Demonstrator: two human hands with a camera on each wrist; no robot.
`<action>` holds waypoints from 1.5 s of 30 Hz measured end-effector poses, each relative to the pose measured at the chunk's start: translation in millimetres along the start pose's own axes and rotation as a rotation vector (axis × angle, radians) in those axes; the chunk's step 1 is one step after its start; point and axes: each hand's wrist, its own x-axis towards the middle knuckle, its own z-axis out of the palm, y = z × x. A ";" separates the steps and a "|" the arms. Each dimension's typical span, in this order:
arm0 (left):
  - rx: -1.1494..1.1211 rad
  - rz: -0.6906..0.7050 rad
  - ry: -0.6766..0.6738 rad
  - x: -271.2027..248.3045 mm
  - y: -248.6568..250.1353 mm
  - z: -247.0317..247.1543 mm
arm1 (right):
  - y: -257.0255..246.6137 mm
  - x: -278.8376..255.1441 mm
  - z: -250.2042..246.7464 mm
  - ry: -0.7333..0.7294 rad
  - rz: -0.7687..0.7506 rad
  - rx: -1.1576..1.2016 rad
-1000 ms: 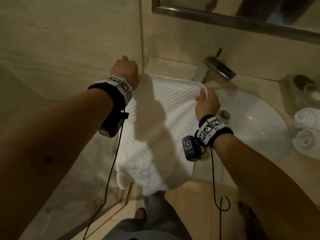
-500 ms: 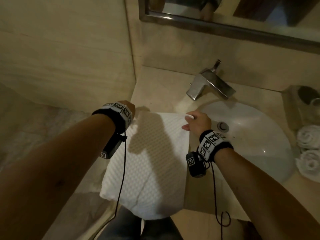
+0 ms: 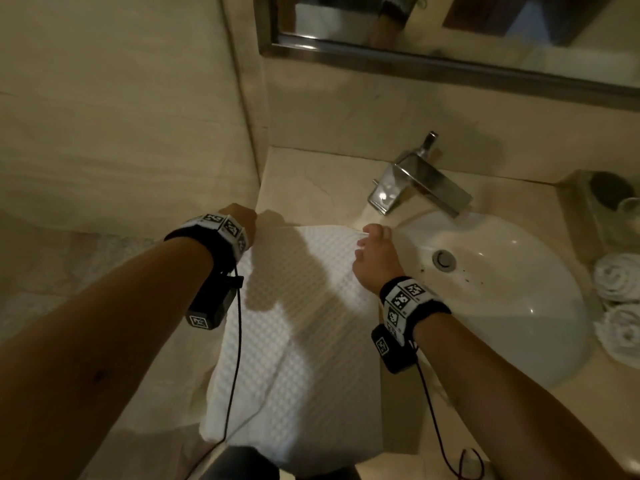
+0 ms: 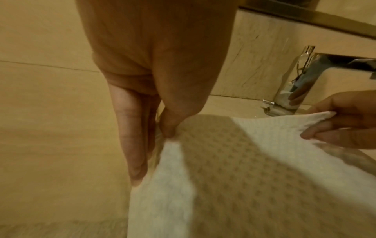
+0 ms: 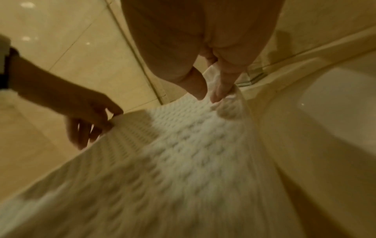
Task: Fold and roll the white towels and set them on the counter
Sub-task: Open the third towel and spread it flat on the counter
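A white waffle-weave towel point(image 3: 304, 341) lies spread on the beige counter point(image 3: 311, 181) left of the sink, its near end hanging over the front edge. My left hand point(image 3: 247, 220) pinches the towel's far left corner point(image 4: 168, 141) between thumb and fingers. My right hand point(image 3: 372, 251) pinches the far right corner point(image 5: 221, 95) beside the basin. In the left wrist view the towel point(image 4: 244, 177) stretches between both hands, with the right hand point(image 4: 341, 125) at its far corner. Two rolled white towels point(image 3: 620, 299) sit at the right edge.
A white basin point(image 3: 502, 299) with a drain fills the counter's right part, under a chrome faucet point(image 3: 412, 188). A mirror point(image 3: 450, 29) hangs above. A tiled wall point(image 3: 121, 116) bounds the left side. A tray with a dark item and a glass point(image 3: 609, 202) stands at far right.
Both hands have brought the towel down from in front of the wall and laid it flat on the counter, still gripping its far corners.
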 end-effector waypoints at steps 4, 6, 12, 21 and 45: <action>-0.023 -0.017 0.182 19.3 5.7 -31.2 | -12.8 22.5 -1.2 0.087 -0.095 -0.216; -0.019 -0.042 0.233 31.4 11.7 -44.9 | -17.7 36.9 -1.3 0.080 -0.083 -0.275; -0.075 -0.117 0.284 64.2 11.1 -54.6 | -25.9 77.0 10.7 0.178 -0.263 -0.806; -0.201 -0.157 0.383 111.7 18.4 -66.4 | -45.1 133.0 10.1 0.100 -0.088 -0.873; -0.128 0.174 0.543 110.4 72.9 22.4 | -44.6 142.8 20.6 -0.083 -0.019 -0.370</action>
